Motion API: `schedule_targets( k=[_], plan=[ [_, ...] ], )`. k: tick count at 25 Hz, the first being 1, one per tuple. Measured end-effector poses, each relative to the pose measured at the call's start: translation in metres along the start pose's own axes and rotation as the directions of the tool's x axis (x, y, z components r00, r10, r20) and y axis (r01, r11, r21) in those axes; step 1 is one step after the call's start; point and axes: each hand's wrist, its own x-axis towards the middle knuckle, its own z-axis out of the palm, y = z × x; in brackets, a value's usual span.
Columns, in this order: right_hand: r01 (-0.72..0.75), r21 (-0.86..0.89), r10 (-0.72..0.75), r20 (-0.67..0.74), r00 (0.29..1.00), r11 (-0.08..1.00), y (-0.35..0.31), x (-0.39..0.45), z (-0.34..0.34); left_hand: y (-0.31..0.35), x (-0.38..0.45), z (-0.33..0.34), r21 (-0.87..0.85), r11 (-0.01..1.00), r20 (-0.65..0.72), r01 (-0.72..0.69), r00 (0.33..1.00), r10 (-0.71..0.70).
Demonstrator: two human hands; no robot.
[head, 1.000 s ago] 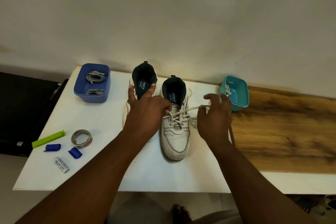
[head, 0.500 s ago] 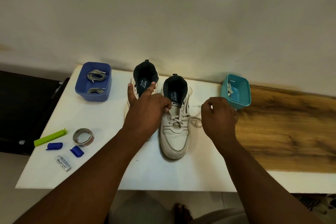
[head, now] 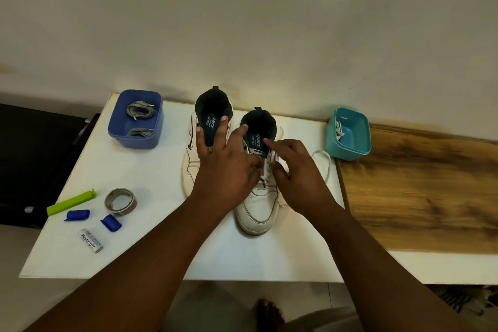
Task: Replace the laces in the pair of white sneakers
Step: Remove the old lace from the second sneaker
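The white leather sneaker (head: 258,205) on the right of the pair stands with its toe toward the person and heel toward the wall, its white cotton lace (head: 322,162) trailing off to the right. The right hand (head: 299,175), directly over the eyelets, appears to pinch the lace (the fingertips are partly hidden). The left hand (head: 226,167) spreads open, bracing the neighbouring white sneaker (head: 190,167). The right hand is nearer the lace.
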Motion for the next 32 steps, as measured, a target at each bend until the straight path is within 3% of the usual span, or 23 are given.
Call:
schedule_targets(
  k=[3,11,16,22,25,28,32],
  plan=[
    [0.091,-0.177,-0.089,0.017,0.996,0.980,-0.001,0.008,0.004,0.003,-0.002,0.002,0.003,1.000,-0.017,0.016,1.000,-0.016],
    [-0.018,-0.001,0.018,-0.104,0.994,1.000,-0.004,0.006,0.002,0.004,-0.003,0.004,-0.033,0.999,-0.074,0.039,0.996,-0.041],
    [0.027,0.041,-0.023,-0.091,0.996,0.999,-0.006,0.004,0.003,-0.001,0.000,0.012,-0.035,0.999,-0.042,-0.014,0.999,0.012],
    [-0.012,0.005,0.012,-0.100,0.995,1.000,-0.007,0.003,0.005,-0.001,-0.005,0.012,-0.222,0.956,-0.163,0.192,0.959,-0.230],
    [0.025,0.009,-0.024,-0.098,0.995,1.000,-0.006,0.003,0.005,-0.003,-0.005,0.009,-0.211,0.972,-0.129,0.107,0.982,-0.136],
    [0.039,0.012,-0.038,-0.082,0.996,0.999,-0.004,0.003,0.005,-0.006,-0.002,0.008,-0.092,0.996,-0.060,0.014,0.998,-0.019],
    [0.045,0.013,-0.044,-0.076,0.996,0.999,-0.005,0.004,0.004,-0.008,-0.002,0.008,-0.114,0.990,-0.035,0.081,0.996,-0.086]
  ],
)
